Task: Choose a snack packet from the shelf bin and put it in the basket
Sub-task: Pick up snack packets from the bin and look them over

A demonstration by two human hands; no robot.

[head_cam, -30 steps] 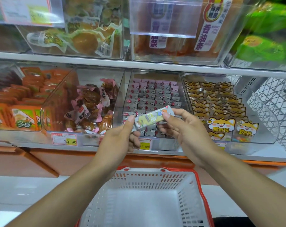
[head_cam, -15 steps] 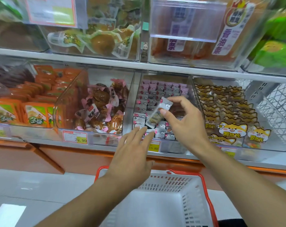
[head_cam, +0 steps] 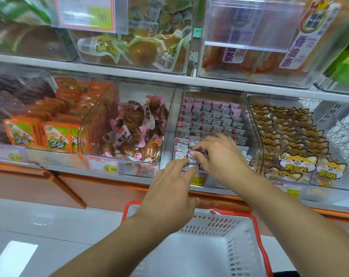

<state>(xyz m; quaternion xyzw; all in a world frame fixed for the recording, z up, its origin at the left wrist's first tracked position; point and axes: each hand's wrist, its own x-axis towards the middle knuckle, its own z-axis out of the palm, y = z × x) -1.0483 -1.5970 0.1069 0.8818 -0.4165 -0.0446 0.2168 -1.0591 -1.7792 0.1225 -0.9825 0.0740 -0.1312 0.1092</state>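
A clear shelf bin on the lower shelf holds rows of small pink and grey snack packets. My right hand reaches into the bin's front, and its thumb and fingertips pinch one small snack packet low among the others. Just in front of the bin, my left hand hovers with straight fingers that point at that same packet and hold nothing. Below both arms stands the white basket with a red rim; the part of its inside that I can see has nothing in it.
Neighbouring bins hold brown snacks in pink wrappers, orange packets and yellow fox-print packets. An upper shelf with more clear bins overhangs closely. Price tags line the shelf edge. White floor lies at the lower left.
My right hand has carried the packet from in front of the shelf down into the front of the bin. My left hand let go of it and followed, fingers extended. The view moved closer.
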